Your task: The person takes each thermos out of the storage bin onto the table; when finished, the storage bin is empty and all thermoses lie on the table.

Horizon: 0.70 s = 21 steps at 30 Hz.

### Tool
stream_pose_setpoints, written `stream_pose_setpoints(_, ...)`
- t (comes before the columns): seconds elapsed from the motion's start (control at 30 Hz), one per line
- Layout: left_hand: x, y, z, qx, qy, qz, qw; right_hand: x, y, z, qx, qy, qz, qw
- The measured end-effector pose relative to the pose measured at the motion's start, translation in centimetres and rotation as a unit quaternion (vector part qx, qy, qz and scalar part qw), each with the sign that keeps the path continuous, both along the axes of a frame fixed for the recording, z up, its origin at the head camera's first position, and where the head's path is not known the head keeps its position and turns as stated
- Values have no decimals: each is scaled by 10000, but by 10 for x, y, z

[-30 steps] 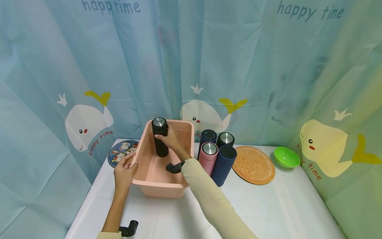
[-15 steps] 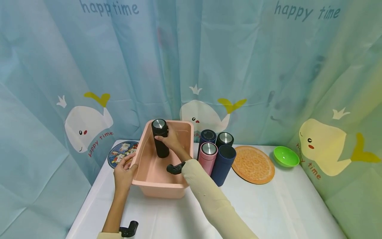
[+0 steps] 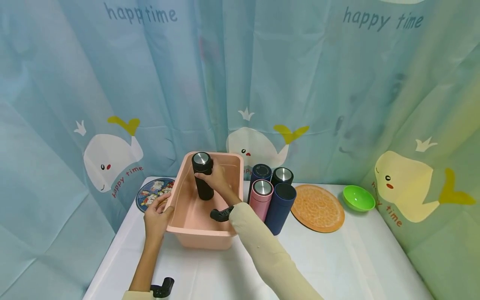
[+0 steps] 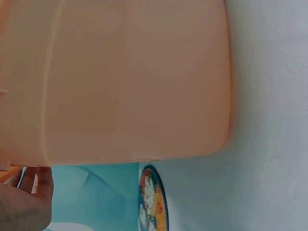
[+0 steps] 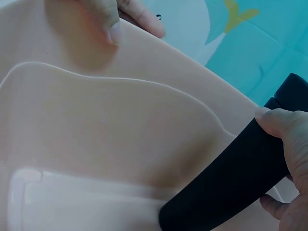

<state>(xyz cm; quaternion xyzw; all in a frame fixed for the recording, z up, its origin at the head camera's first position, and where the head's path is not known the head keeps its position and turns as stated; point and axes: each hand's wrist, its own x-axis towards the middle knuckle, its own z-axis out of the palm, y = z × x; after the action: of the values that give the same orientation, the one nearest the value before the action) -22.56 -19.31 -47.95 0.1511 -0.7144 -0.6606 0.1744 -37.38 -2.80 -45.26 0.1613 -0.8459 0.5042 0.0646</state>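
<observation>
A black thermos bottle (image 3: 204,189) with a silver-topped lid stands nearly upright inside the peach-pink plastic tub (image 3: 200,231), towards its far end. My right hand (image 3: 215,177) grips the bottle around its upper part, thumb on the near side. In the right wrist view the bottle's base (image 5: 178,216) is close to the tub's floor; whether it touches I cannot tell. At the tub's left rim my left hand (image 3: 156,216) holds on, thumb (image 5: 113,33) inside the wall and fingers outside. The left wrist view shows the tub's outer wall (image 4: 134,82) resting on the white tabletop.
Right of the tub several bottles stand close together: a pink one (image 3: 260,204), a front navy one (image 3: 279,212), another navy one (image 3: 261,171) and a black one (image 3: 283,174). Beyond are an orange-slice mat (image 3: 318,208) and green bowl (image 3: 358,198). A patterned round mat (image 3: 144,193) lies left.
The black thermos bottle has sunk very slightly within the tub, the right hand moving down with it. The left hand keeps its hold on the rim. The head view has shifted a little.
</observation>
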Motion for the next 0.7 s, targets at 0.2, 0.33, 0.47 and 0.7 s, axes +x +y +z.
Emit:
stream_pose_setpoints(0.2, 1, 1, 1, 93, 122, -10, 9999, 1, 4, 1, -93, 118, 72, 9999)
stream_pose_setpoints(0.33, 0, 0, -1, 52, 134, -13, 9999, 3, 9, 7, -131, 235, 106, 9996)
stream_pose_setpoints(0.47, 1, 0, -1, -5, 84, 12, 10000, 6, 12, 15, -79, 213, 114, 9997)
stream_pose_setpoints(0.7, 2, 1, 1, -14, 38, -13, 10000, 8, 14, 31, -208, 219, 308, 9991)
